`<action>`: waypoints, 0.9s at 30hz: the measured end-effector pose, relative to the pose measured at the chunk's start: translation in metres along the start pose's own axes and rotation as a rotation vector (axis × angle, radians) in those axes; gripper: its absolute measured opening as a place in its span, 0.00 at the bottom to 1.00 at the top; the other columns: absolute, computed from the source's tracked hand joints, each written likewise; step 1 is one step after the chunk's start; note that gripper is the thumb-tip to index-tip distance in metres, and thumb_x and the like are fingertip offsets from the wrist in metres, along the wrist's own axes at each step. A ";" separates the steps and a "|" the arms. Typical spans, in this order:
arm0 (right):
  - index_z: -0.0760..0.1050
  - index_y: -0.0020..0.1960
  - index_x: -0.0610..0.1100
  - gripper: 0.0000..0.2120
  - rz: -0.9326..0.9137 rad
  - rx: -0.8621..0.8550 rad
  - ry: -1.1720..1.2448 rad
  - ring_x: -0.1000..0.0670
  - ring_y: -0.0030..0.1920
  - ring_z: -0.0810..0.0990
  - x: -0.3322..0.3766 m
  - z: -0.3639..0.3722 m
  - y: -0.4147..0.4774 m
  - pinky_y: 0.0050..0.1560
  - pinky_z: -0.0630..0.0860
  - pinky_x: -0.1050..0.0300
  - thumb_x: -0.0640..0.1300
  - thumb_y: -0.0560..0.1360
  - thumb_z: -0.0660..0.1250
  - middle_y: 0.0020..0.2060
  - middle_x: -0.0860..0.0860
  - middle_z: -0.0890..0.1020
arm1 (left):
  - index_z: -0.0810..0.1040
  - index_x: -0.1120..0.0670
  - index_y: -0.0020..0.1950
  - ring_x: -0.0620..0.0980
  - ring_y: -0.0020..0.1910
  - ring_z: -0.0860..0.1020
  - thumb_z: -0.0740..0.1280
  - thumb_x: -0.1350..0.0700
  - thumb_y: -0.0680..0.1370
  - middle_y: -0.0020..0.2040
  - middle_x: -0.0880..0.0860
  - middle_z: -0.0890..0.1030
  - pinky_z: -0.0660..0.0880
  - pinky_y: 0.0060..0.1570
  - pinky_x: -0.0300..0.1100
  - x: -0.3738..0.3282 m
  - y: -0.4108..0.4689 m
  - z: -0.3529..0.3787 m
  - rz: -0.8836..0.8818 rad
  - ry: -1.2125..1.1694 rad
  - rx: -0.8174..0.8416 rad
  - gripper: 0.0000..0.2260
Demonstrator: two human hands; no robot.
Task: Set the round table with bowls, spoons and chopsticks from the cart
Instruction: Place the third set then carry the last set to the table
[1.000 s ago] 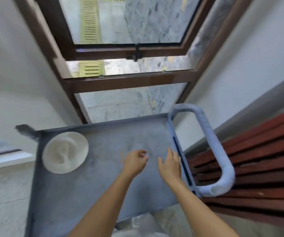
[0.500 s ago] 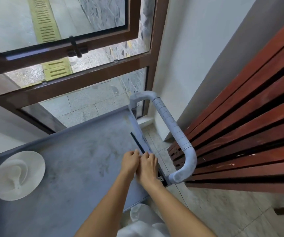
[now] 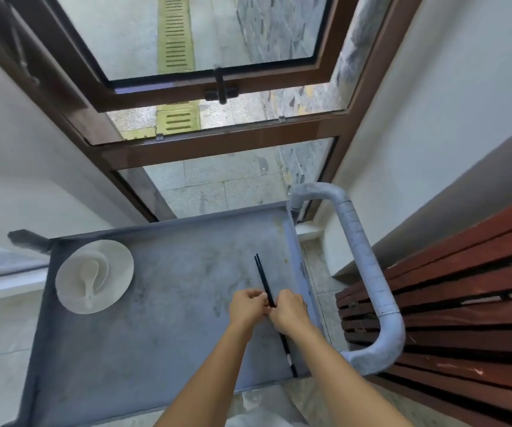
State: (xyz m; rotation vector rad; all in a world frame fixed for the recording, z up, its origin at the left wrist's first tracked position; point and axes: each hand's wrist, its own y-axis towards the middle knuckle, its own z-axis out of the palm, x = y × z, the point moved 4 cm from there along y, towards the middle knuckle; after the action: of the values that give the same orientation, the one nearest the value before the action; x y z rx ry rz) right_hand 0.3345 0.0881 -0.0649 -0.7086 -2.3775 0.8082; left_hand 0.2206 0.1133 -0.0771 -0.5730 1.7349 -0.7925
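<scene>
Where the two forearms meet over the right side of the grey cart [image 3: 162, 334], the left hand [image 3: 247, 306] and the right hand [image 3: 288, 309] are pressed close together, knuckles nearly touching, and both have their fingers curled around a pair of black chopsticks [image 3: 262, 275], pinching the sticks between them at about mid-length. The chopsticks lie side by side, running roughly parallel to the cart's right rim and just inside it: one end points away from the person towards the far edge of the tray, the other passes under the right wrist and reaches close to the near right corner. Whether the sticks rest on the tray surface or are lifted slightly off it cannot be told. Well apart from the hands, at the far left corner of the same tray, sits a white bowl [image 3: 119, 263] with a white spoon [image 3: 89, 274] lying inside it. The cart's pale tubular handle [image 3: 362, 257] curves along its right side, between the tray and a dark red slatted bench [image 3: 464, 288]; beyond the cart's far edge stands a brown-framed window [image 3: 217, 149]
</scene>
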 end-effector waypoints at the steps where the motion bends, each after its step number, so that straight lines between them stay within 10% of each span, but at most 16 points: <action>1: 0.62 0.35 0.47 0.19 -0.023 0.015 -0.005 0.45 0.42 0.72 0.003 0.001 0.000 0.29 0.64 0.57 0.46 0.79 0.68 0.42 0.44 0.76 | 0.83 0.60 0.51 0.59 0.45 0.86 0.67 0.62 0.81 0.45 0.61 0.86 0.84 0.51 0.57 0.001 0.002 -0.005 0.001 -0.005 0.003 0.05; 10: 0.79 0.43 0.40 0.04 -0.189 0.293 0.471 0.48 0.36 0.80 0.075 0.002 -0.005 0.45 0.80 0.51 0.37 0.77 0.72 0.33 0.46 0.79 | 0.83 0.63 0.59 0.49 0.36 0.81 0.71 0.60 0.80 0.46 0.58 0.84 0.81 0.35 0.40 -0.014 -0.006 -0.109 0.111 -0.093 -0.038 0.10; 15: 0.80 0.51 0.35 0.03 -0.209 0.411 0.685 0.43 0.42 0.82 0.170 0.006 0.003 0.44 0.82 0.53 0.32 0.79 0.68 0.43 0.39 0.81 | 0.84 0.56 0.52 0.44 0.30 0.81 0.70 0.57 0.81 0.40 0.51 0.86 0.76 0.31 0.38 -0.025 -0.028 -0.235 0.316 -0.115 -0.443 0.05; 19: 0.77 0.55 0.34 0.06 -0.140 0.437 0.756 0.46 0.38 0.82 0.236 0.024 0.012 0.39 0.84 0.54 0.33 0.79 0.70 0.42 0.41 0.82 | 0.84 0.50 0.49 0.50 0.40 0.85 0.69 0.54 0.81 0.42 0.51 0.87 0.82 0.48 0.50 -0.002 -0.039 -0.338 0.219 -0.102 -0.754 0.05; 27: 0.81 0.42 0.45 0.06 -0.130 0.172 0.692 0.48 0.40 0.86 0.299 0.086 0.029 0.47 0.86 0.51 0.40 0.75 0.77 0.38 0.50 0.84 | 0.77 0.55 0.42 0.57 0.43 0.78 0.67 0.55 0.80 0.39 0.51 0.81 0.73 0.44 0.44 0.011 0.012 -0.424 0.085 0.286 -0.558 0.07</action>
State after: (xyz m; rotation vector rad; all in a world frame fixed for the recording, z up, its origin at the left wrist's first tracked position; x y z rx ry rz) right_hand 0.0735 0.2593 -0.0518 -0.6252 -1.6900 0.5789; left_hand -0.1878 0.2092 -0.0149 -0.7759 2.2482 -0.3293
